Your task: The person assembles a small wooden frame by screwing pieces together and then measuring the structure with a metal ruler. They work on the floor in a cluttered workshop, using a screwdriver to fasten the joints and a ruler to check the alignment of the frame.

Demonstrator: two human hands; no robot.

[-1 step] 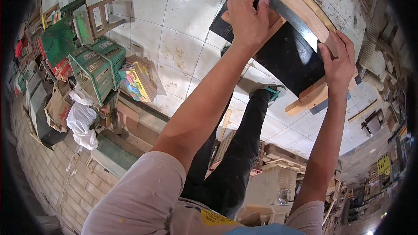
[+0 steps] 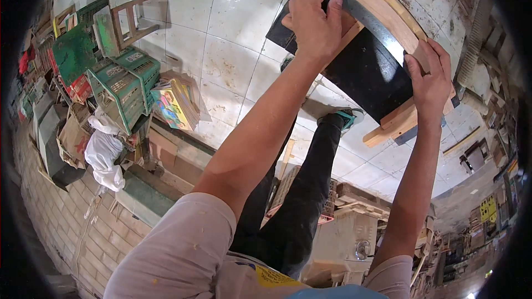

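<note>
My left hand (image 2: pixel 317 25) is bent over a wooden block (image 2: pixel 349 36) at the left end of a black board (image 2: pixel 366 66). Its thumb and forefinger tips come close to the left end of a long pale wooden strip (image 2: pixel 382 8). At the strip's other end my right hand (image 2: pixel 432 80) grips the wood, thumb on the near side and fingers over the far side. A second, yellower strip (image 2: pixel 396 3) lies alongside, beyond the first. Under the left palm, the contact with the block is partly hidden. Drilled wooden pieces (image 2: pixel 392 127) sit at the board's right end.
Green plastic crates (image 2: pixel 124 80), a stack of picture books (image 2: pixel 174 105) and a white bag (image 2: pixel 105 155) are at left. A small wooden frame (image 2: pixel 132 19) stands behind them. My sandalled foot (image 2: pixel 346 117) is near the board, on white tiles (image 2: pixel 233 8). Timber clutters the right side.
</note>
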